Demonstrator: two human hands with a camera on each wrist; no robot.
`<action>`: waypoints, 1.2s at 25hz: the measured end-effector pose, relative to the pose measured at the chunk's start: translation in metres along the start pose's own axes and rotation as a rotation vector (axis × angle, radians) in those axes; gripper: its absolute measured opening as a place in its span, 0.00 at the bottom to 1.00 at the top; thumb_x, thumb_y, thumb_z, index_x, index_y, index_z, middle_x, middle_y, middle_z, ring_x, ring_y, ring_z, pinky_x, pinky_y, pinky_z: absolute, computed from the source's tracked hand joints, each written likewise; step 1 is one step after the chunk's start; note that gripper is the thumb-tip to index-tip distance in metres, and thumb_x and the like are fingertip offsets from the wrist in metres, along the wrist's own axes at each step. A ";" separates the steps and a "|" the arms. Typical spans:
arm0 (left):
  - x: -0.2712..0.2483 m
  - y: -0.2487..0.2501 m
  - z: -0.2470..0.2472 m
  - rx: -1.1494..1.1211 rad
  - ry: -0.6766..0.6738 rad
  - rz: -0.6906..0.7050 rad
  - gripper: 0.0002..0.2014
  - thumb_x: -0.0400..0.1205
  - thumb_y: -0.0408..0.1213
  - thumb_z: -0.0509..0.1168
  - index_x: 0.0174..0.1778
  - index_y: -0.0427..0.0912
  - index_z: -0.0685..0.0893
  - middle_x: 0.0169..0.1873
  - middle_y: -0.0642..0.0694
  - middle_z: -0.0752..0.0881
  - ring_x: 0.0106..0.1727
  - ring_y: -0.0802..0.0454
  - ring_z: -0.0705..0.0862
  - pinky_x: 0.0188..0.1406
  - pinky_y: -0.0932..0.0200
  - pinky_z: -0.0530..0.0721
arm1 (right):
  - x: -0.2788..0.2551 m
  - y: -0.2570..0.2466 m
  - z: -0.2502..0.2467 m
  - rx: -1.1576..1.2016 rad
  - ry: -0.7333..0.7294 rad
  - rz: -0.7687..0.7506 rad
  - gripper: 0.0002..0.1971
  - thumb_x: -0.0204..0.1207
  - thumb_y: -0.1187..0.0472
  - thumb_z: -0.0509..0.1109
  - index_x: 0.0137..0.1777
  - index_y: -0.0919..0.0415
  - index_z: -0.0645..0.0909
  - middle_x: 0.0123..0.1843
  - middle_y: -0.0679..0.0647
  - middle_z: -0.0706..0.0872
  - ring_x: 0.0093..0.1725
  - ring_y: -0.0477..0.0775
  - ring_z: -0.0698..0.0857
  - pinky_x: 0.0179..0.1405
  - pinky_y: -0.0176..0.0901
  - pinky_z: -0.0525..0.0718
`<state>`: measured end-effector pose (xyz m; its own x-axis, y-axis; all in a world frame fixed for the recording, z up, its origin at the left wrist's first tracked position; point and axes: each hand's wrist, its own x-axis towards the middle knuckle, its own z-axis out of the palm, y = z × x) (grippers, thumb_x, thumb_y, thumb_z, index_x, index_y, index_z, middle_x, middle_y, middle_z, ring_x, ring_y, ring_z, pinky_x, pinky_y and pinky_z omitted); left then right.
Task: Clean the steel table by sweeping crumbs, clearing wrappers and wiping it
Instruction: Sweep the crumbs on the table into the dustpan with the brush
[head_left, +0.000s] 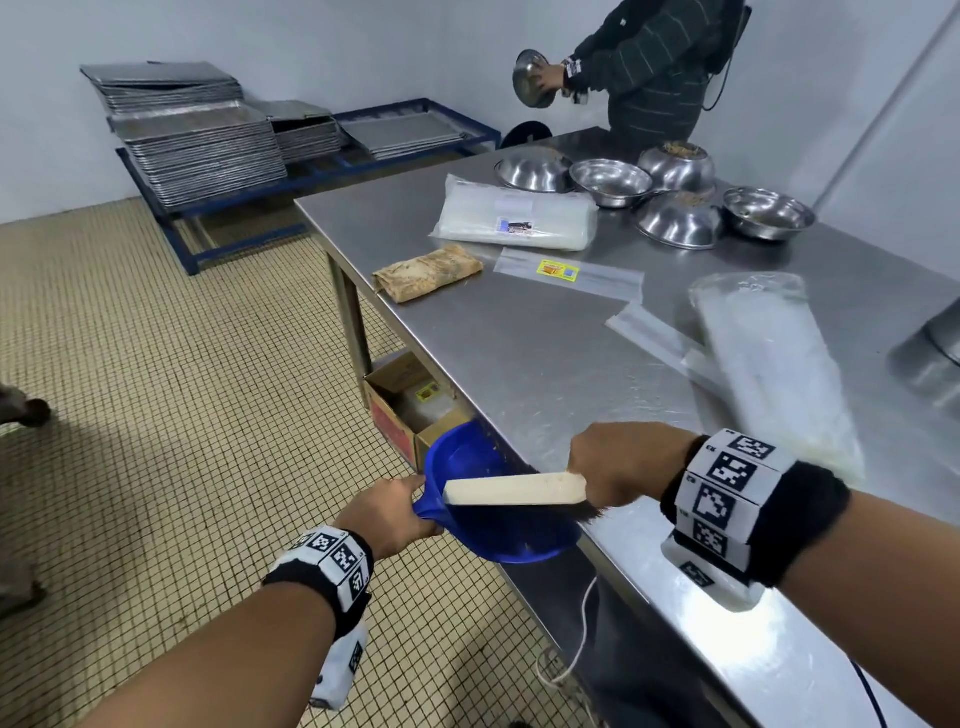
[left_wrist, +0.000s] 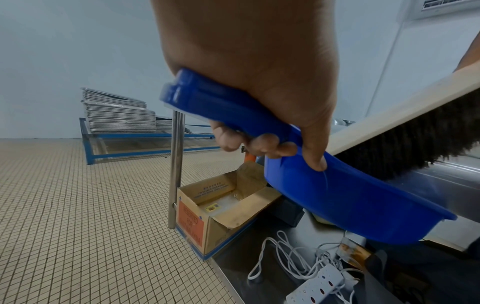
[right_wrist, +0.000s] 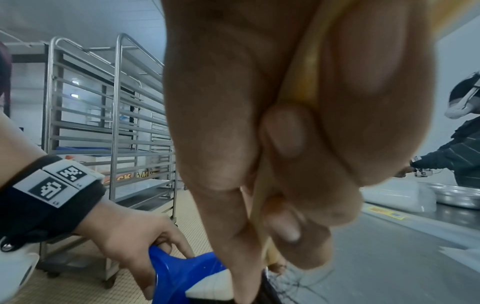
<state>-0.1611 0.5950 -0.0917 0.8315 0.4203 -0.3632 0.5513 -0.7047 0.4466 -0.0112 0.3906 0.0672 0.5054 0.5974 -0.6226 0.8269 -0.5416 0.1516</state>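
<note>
Gripping the handle of the blue dustpan (head_left: 498, 525), the left hand (head_left: 387, 512) holds its pan just under the near edge of the steel table (head_left: 545, 353), at about six o'clock in the head view. The right hand (head_left: 621, 462) is wrapped round the grip end of the wooden brush (head_left: 514, 489), bristles over the pan. Both tools look light and stiff; the dustpan's smooth plastic could slip, so its handle suits best. Toward twelve o'clock lie thin plastic wrappers (head_left: 569, 273), probably limp and slippery, best pinched at an edge.
</note>
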 end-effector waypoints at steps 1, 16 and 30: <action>0.000 0.000 0.002 0.006 -0.005 -0.001 0.35 0.70 0.61 0.72 0.73 0.58 0.74 0.43 0.52 0.88 0.47 0.54 0.86 0.46 0.57 0.82 | -0.001 0.001 -0.001 -0.006 -0.008 -0.004 0.14 0.74 0.63 0.66 0.59 0.60 0.84 0.44 0.53 0.82 0.40 0.56 0.82 0.38 0.45 0.78; 0.005 -0.004 -0.007 -0.019 0.019 -0.028 0.34 0.72 0.57 0.74 0.75 0.58 0.73 0.46 0.51 0.89 0.50 0.50 0.87 0.54 0.50 0.85 | 0.029 0.010 -0.028 0.161 0.323 0.085 0.19 0.79 0.59 0.65 0.70 0.59 0.77 0.64 0.59 0.84 0.61 0.62 0.83 0.56 0.48 0.81; 0.025 -0.018 -0.029 -0.081 0.035 -0.108 0.37 0.75 0.54 0.74 0.80 0.55 0.68 0.53 0.51 0.87 0.51 0.52 0.85 0.55 0.54 0.84 | 0.056 -0.020 -0.051 0.110 0.412 0.058 0.13 0.78 0.62 0.65 0.60 0.60 0.83 0.51 0.59 0.87 0.48 0.62 0.86 0.38 0.46 0.77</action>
<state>-0.1483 0.6342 -0.0849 0.7683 0.5115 -0.3848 0.6400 -0.6064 0.4718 0.0130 0.4649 0.0686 0.6247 0.7385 -0.2536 0.7744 -0.6276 0.0802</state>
